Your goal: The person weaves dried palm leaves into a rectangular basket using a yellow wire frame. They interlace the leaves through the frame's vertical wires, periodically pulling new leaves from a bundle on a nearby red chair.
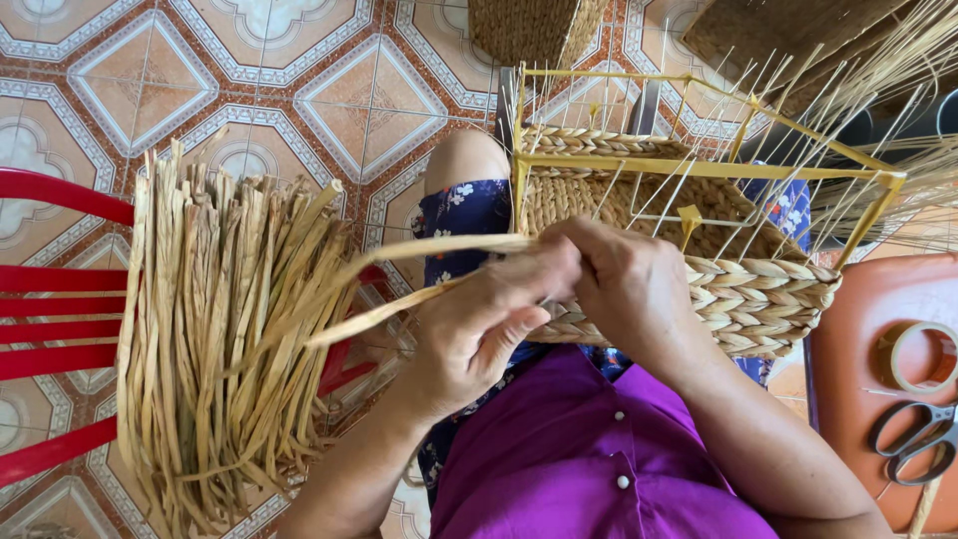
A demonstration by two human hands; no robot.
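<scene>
- Bundle of dried reed strips (215,339) draped over a red chair (55,329), its bottom end cut off by the frame.
- Left hand (479,334) pinches two loose reed strands (399,279).
- Right hand (624,284) is pressed on the half-woven basket (758,294) in the lap; its fingertips are hidden.
- Scissors (913,439) at far right are partly cropped.

Dry matt straw strands (225,329), rough braided basket (758,294) on glossy yellow metal frame (699,170), glazed floor tiles (369,95).

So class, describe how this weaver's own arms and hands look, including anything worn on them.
Both forearms are bare: no sleeves reach them, and no gloves, rings, watch or bracelets show on the left hand or right hand. The fingers are uncovered, nails short. The purple buttoned top covers only the torso in view.
</scene>
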